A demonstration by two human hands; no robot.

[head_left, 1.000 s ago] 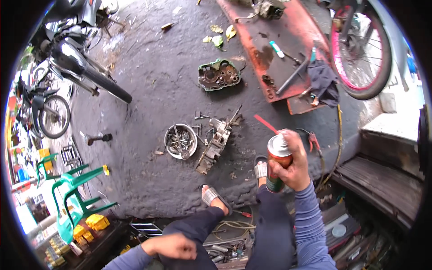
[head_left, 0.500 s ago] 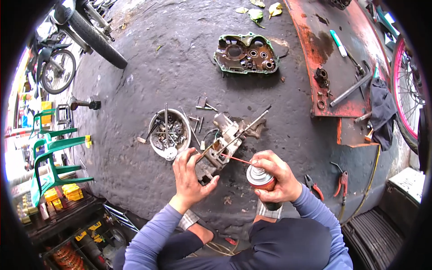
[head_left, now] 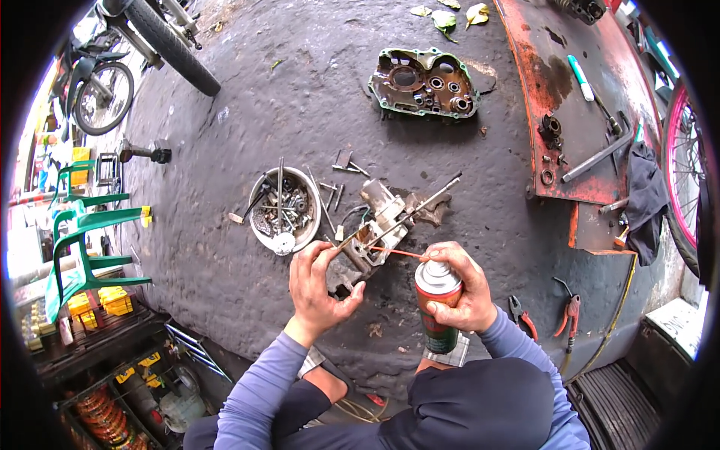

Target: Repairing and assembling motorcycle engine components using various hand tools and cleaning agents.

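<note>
A greasy metal engine case [head_left: 386, 214] with long studs lies on the dark ground before me. My left hand [head_left: 315, 294] grips its near left end, thumb below and fingers along the upper edge. In my right hand [head_left: 466, 292] is a red and dark green spray can [head_left: 439, 330], held nearly upright with the index finger at its top. From the nozzle a thin red straw [head_left: 397, 252] reaches left into the case's opening. Whether any spray comes out, I cannot tell.
A white bowl [head_left: 307, 240] of small metal parts stands left of the case, loose bolts [head_left: 337, 196] beside it. Farther off lies another case half [head_left: 424, 86]. A rusty red metal sheet [head_left: 555, 142] with tools is at right; red-handled pliers [head_left: 523, 319] lie nearer me.
The spray can has tipped more upright, showing more of its side, and its straw now slopes less. My left hand stays on the case. The whole view has shifted slightly.
</note>
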